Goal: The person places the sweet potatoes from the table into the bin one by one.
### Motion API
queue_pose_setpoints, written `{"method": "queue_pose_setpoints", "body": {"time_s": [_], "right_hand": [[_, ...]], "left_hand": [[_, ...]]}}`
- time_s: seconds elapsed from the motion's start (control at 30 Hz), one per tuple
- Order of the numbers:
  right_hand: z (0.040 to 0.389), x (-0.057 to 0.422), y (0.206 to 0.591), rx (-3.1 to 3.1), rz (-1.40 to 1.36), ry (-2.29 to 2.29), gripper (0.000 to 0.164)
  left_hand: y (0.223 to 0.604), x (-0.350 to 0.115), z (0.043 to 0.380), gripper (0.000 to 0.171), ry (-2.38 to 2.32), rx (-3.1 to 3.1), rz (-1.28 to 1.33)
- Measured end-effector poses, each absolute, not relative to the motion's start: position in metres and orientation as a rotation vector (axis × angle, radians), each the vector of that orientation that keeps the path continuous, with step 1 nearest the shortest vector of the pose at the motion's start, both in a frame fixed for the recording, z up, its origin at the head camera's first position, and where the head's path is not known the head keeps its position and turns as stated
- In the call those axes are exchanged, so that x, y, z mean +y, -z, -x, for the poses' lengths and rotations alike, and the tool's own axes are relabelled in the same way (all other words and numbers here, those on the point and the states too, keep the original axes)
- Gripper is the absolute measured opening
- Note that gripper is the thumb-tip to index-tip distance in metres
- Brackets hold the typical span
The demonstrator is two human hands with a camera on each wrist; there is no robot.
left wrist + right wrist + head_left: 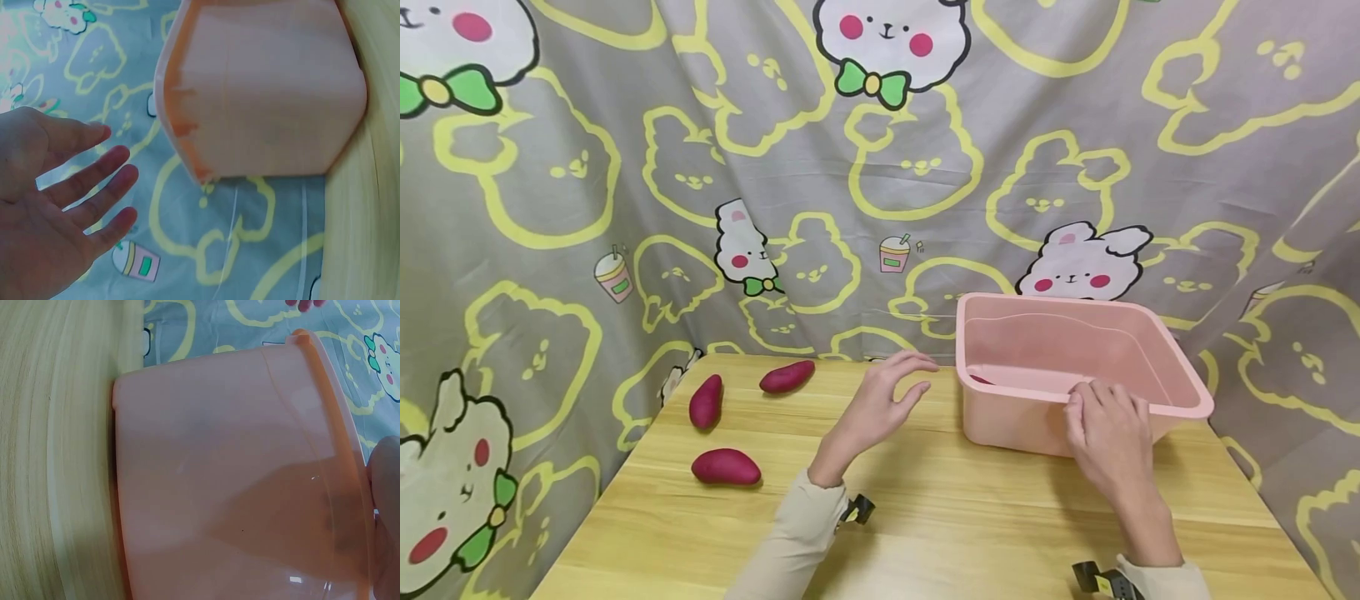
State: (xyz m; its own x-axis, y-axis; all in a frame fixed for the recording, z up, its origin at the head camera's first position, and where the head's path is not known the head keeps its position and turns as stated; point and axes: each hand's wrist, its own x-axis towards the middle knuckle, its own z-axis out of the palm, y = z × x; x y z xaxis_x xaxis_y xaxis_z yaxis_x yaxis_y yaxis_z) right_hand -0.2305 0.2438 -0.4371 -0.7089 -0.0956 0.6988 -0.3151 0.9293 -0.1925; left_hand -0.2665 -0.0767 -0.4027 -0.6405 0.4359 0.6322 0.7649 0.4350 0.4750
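A pink plastic bin (pixel 1015 425) stands on the table at the right, its near wall filling much of the right wrist view. My right hand (pixel 1108 429) grips the bin's near rim, fingers curled over it. To the left of the bin, my left hand (pixel 883 404) is raised above the table with its fingers spread and nothing in them; the left wrist view shows its palm side (pixel 44 231). Inside the bin, a sliver of a dark red sweet potato (pixel 980 380) shows past the rim, mostly hidden by the near wall.
Three purple-red sweet potatoes lie on the left of the wooden table (pixel 925 533): one near the back edge (pixel 787 377), one at the left (pixel 706 402), one closer to me (pixel 726 467). A patterned grey curtain (pixel 820 183) hangs behind and beside the table.
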Motion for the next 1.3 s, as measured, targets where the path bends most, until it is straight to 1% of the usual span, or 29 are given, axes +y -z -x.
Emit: {"method": "queue_pose_setpoints", "body": {"time_s": [0.53,0.83,1.3], "right_hand": [[0.233,0.244,0.438,-2.347,-0.306,-0.391,0.021],[0.231,0.245,0.436,-2.335,-0.299,-0.39,0.02],[0.231,0.246,0.437,-2.343,-0.296,-0.376,0.02]], "left_hand": [[0.411,-0.129,0.247,0.027,1.034,-2.363,0.969],[0.422,-0.158,0.244,0.027,0.948,-2.401,0.933],[0.432,-0.183,0.236,0.027,0.907,-2.432,0.852]]}}
